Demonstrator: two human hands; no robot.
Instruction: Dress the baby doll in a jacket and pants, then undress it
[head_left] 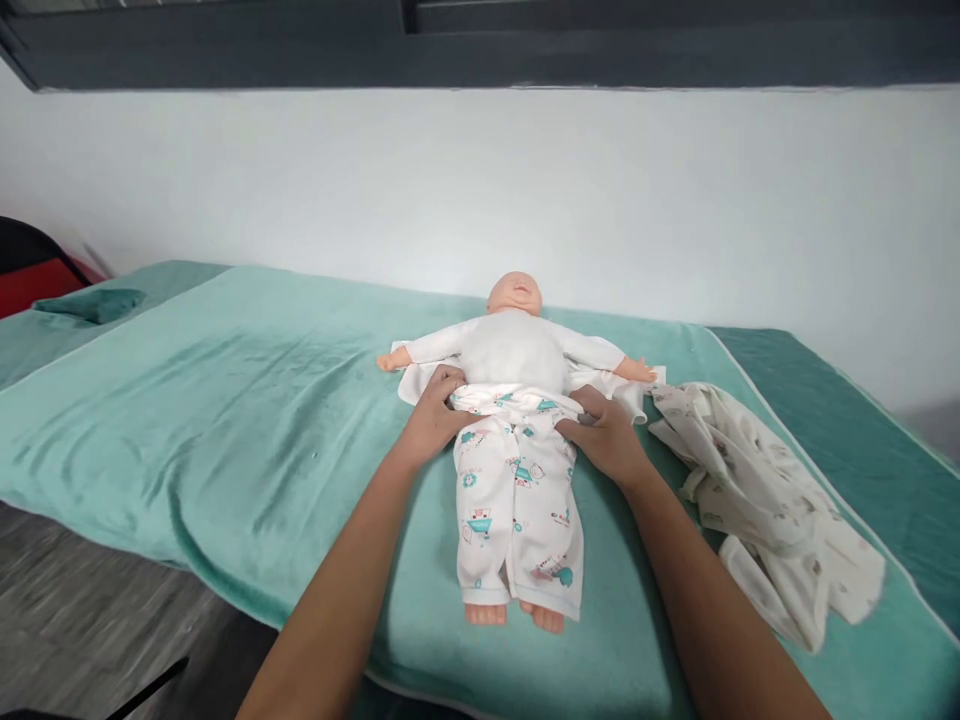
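Note:
A baby doll (513,350) with a white cloth torso lies on its back, arms spread and feet toward me. White printed baby pants (517,490) cover its legs up to the waist, and its toes stick out of the cuffs. My left hand (444,412) is closed on the waistband at the left side, thumb in front. At the right side my right hand (602,428) grips the waistband between thumb and fingers. Part of the fingers of both hands is hidden by cloth. A white garment (628,400) is spread beneath the doll's back and arms.
Crumpled white printed baby clothing (772,510) lies to the right of the doll. A green blanket (285,440) covers the bed, which meets a white wall (480,190) at the back. Grey floor (90,590) shows at lower left, and a red and black object (37,280) stands far left.

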